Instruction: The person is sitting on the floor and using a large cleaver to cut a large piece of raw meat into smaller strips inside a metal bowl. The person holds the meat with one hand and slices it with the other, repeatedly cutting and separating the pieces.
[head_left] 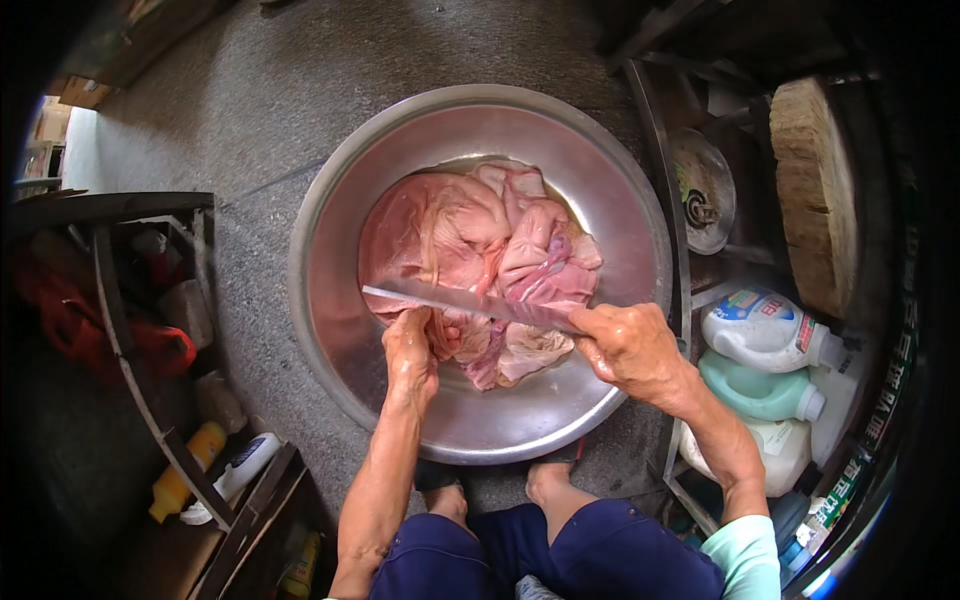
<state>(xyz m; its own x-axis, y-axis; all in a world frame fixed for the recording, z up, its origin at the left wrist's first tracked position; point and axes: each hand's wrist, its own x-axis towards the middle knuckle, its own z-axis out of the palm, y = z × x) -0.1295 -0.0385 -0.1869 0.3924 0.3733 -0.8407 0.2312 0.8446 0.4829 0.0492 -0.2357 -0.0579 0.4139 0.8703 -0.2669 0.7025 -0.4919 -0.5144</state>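
A wide metal basin (333, 190) stands on the floor in front of me, holding folded, wet, pink raw meat (455, 222) in a little liquid. In my right hand (635, 348), at the basin's right side, is a knife (440, 295). Its long blade points left and lies across the near part of the meat. My left hand (408, 352) is below the blade tip, with fingers curled around the near left edge of the meat; the fingertips are partly hidden.
To the right, a rack holds white and green jugs (760, 385), a metal dish (712, 215) with a dark coil, and a thick wooden block (812, 200). At left, a low shelf (120, 205) holds red plastic bags (120, 325) and bottles. My knees are close to the basin.
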